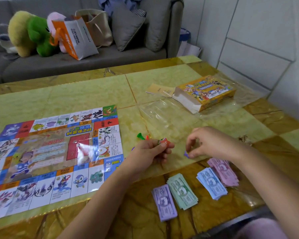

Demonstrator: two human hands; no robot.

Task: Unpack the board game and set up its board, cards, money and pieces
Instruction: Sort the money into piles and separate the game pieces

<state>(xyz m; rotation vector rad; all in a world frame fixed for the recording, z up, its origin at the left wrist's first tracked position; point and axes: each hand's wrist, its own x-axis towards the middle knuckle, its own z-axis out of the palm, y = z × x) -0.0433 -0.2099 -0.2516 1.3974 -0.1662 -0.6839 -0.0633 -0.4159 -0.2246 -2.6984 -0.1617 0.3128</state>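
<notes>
The paper game board [50, 157] lies unfolded on the left of the table. My left hand [150, 152] grips a small red piece [167, 144] just right of the board. A green pawn [139, 136] and an orange one [147, 137] lie beyond that hand. My right hand [205, 142] pinches a small purple piece [186, 154] against the tabletop. Four stacks of play money lie near me: purple [164, 202], green [182, 190], blue [211, 182] and pink [223, 171]. The yellow game box [205, 93] sits at the far right.
A clear plastic tray [164, 116] lies between the box and my hands, with cream cards [158, 89] behind it. A grey sofa [93, 62] with plush toys [31, 33], a paper bag [76, 37] and cushions stands beyond the table. A white wall is at the right.
</notes>
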